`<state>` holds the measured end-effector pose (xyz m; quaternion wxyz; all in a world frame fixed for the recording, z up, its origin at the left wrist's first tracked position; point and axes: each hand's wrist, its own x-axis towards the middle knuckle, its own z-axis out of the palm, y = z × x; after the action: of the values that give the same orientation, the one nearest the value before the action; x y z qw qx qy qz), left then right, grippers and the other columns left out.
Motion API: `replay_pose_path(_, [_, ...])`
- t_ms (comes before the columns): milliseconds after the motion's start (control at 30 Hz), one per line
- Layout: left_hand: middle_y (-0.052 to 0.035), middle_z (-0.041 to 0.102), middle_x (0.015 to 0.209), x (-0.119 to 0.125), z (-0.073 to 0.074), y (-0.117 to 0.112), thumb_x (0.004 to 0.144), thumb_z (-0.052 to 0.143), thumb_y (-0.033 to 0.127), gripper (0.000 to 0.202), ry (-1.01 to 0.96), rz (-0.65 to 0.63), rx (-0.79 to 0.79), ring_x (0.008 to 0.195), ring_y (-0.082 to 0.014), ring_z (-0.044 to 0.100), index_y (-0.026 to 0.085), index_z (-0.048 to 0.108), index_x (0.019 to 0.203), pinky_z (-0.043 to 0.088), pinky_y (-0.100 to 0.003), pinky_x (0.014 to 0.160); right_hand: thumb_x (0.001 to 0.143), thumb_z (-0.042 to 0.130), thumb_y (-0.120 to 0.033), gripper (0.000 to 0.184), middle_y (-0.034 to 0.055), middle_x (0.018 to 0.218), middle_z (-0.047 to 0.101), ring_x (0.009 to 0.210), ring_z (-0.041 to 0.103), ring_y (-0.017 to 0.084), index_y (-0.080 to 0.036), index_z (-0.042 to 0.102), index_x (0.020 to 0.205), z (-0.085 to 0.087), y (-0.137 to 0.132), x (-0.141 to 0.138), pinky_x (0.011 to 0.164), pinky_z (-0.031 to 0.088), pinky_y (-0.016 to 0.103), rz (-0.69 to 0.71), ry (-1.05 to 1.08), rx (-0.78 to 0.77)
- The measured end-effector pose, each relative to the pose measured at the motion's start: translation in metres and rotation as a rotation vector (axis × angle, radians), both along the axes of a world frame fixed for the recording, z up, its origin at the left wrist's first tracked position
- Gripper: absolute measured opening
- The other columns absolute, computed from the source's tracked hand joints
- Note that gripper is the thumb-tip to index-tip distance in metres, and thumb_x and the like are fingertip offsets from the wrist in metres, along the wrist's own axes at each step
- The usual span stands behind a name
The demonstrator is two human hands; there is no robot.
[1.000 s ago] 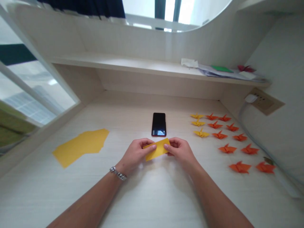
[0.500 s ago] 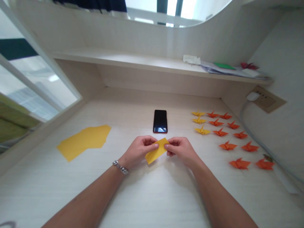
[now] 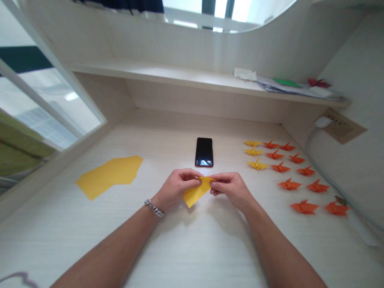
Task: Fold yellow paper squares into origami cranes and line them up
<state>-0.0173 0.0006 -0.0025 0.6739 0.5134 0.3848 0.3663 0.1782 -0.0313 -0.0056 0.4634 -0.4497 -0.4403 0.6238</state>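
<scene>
A folded piece of yellow origami paper (image 3: 195, 195) is held between my two hands over the desk, its lower corner pointing down toward me. My left hand (image 3: 179, 185), with a silver chain bracelet (image 3: 154, 208) at the wrist, pinches the paper's upper left edge between thumb and fingers. On the other side, my right hand (image 3: 230, 187) grips the upper right corner, thumb in front. The fingertips behind the paper are partly hidden. Just beyond my hands lies a black phone (image 3: 204, 152), flat on the desk.
Fanned yellow sheets (image 3: 110, 176) lie at the left. Rows of folded cranes stand at the right, yellow ones (image 3: 257, 164) beside several orange ones (image 3: 289, 184). A white cable (image 3: 322, 176) runs down from a wall socket (image 3: 340, 126). Papers (image 3: 288, 87) rest on the shelf.
The paper's top right corner, flat and upright before, is now bent down between my fingers. Both hands keep their pinch in nearly the same place. The view has shifted slightly.
</scene>
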Motion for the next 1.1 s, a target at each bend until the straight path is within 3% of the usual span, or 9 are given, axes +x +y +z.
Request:
replay_pose_path(233, [-0.0040,0.069,0.074,0.0003,0.0034,-0.0027,0.066,0.069,0.013,0.007,-0.142,0.017,-0.037,0.069,-0.0156,0.063,0.015,0.072,0.071,0.049,-0.026,0.065,0.060,0.079,-0.020,0.024,0.0056,0.062,0.071,0.054,0.064,0.013,-0.016,0.076,0.083,0.0056,-0.0025,-0.0003,0.054,0.052,0.024,0.020,0.135,-0.041])
replay_pose_path(500, [-0.0033,0.068,0.073,-0.0004,0.0039,-0.0023,0.066,0.069,0.014,0.006,-0.087,-0.002,0.011,0.066,-0.0140,0.062,0.015,0.072,0.070,0.048,-0.024,0.061,0.062,0.076,-0.018,0.022,0.0067,0.065,0.071,0.059,0.064,0.013,-0.014,0.076,0.084,0.0087,-0.0039,0.0051,0.061,0.052,0.025,0.082,0.155,-0.023])
replay_pose_path(700, [-0.0051,0.070,0.076,0.0000,0.0035,-0.0029,0.069,0.069,0.019,0.008,0.092,-0.064,0.116,0.070,-0.0153,0.062,0.014,0.072,0.075,0.047,-0.024,0.064,0.069,0.073,-0.033,0.025,0.0059,0.072,0.070,0.061,0.063,0.013,-0.015,0.074,0.087,0.0066,-0.0033,-0.0004,0.059,0.051,0.026,0.037,-0.051,-0.002])
replay_pose_path(1100, [-0.0051,0.070,0.084,-0.0008,0.0046,-0.0004,0.073,0.061,0.017,0.017,0.123,-0.146,0.106,0.077,-0.0159,0.061,0.016,0.073,0.085,0.046,-0.025,0.069,0.067,0.073,-0.028,0.021,0.0045,0.065,0.068,0.056,0.058,0.012,-0.013,0.074,0.082,0.0026,0.0008,0.0034,0.056,0.047,0.025,0.047,-0.206,0.080])
